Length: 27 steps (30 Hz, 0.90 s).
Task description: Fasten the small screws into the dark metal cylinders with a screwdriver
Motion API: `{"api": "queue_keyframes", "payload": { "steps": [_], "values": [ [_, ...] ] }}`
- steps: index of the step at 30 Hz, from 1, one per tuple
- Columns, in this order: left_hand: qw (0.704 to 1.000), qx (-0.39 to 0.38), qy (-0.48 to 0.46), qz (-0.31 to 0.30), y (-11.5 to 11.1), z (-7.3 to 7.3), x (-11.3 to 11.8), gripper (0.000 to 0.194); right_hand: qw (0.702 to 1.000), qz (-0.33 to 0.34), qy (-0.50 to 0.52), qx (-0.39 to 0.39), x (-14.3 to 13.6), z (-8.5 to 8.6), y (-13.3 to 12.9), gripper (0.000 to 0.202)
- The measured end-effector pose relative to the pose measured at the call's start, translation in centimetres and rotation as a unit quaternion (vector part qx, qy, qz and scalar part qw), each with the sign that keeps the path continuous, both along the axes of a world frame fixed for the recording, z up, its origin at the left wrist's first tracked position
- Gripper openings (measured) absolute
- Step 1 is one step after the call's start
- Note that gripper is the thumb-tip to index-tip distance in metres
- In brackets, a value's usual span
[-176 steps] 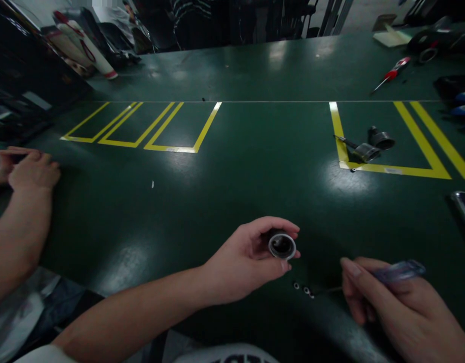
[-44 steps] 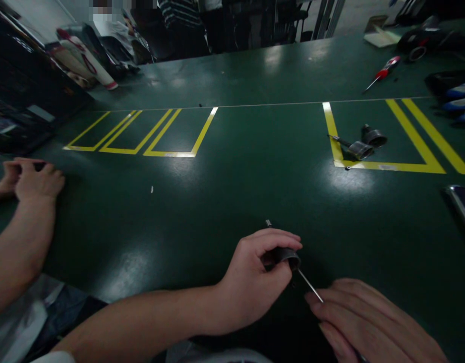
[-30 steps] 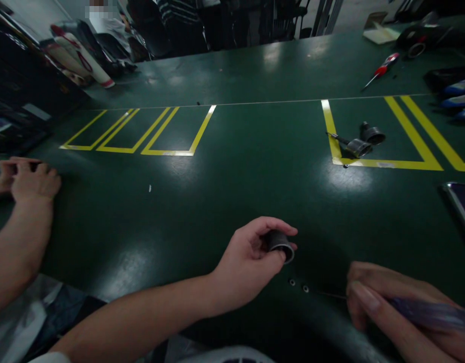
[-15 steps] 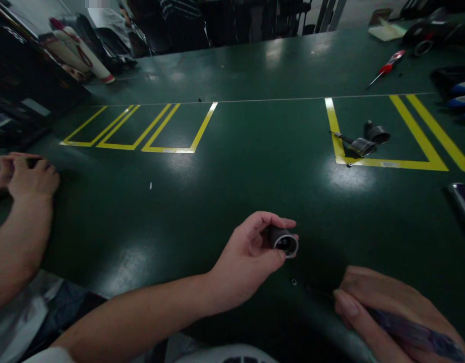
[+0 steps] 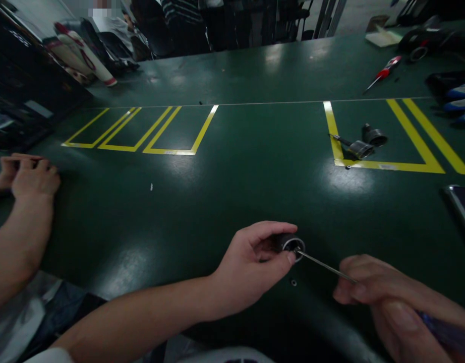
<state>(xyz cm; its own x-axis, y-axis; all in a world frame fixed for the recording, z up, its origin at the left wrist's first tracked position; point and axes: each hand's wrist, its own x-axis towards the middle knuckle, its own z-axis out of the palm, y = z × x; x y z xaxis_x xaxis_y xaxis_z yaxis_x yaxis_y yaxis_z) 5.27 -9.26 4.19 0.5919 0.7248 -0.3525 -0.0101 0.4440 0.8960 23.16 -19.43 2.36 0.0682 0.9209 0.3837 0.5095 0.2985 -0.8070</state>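
Between the thumb and fingers of my left hand [image 5: 255,267] is a small dark cylindrical metal housing [image 5: 293,243], its open end tilted toward the right. My right hand [image 5: 391,297] is closed around a screwdriver [image 5: 327,267]; the thin shaft runs leftward and its tip is inside the housing's opening. Part of the bluish-purple handle shows below my right hand. A tiny nut-like ring [image 5: 293,283] lies on the table just below the housing. What the tip touches inside cannot be made out.
Two dark metal parts [image 5: 374,135] lie within a yellow-taped box at right, one with a thin rod. A red screwdriver [image 5: 386,70] and blue-handled tools [image 5: 459,106] lie beyond. A dark device edge [image 5: 459,212] is at right. Another person's hands [image 5: 36,176] rest at left.
My right hand has turned and raised the screwdriver, bringing its tip into the housing. My left hand has shifted slightly right and down with the housing.
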Motion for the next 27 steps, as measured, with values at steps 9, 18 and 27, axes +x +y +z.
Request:
{"api": "queue_keyframes", "payload": {
  "steps": [9,18,27],
  "values": [
    [0.998,0.044,0.035,-0.002,-0.5,0.1,0.3,0.029,0.978,0.063,-0.185,0.079,-0.7,2.1,1.1,0.016],
    [0.995,0.085,0.054,0.014,-0.6,-0.1,0.3,0.026,0.981,0.051,-0.178,0.063,-1.0,2.0,1.2,0.018],
    [0.985,0.159,0.07,-0.001,-0.4,-0.2,0.3,0.028,0.998,0.01,-0.019,-0.066,-1.0,1.2,0.3,0.013]
  ]
}}
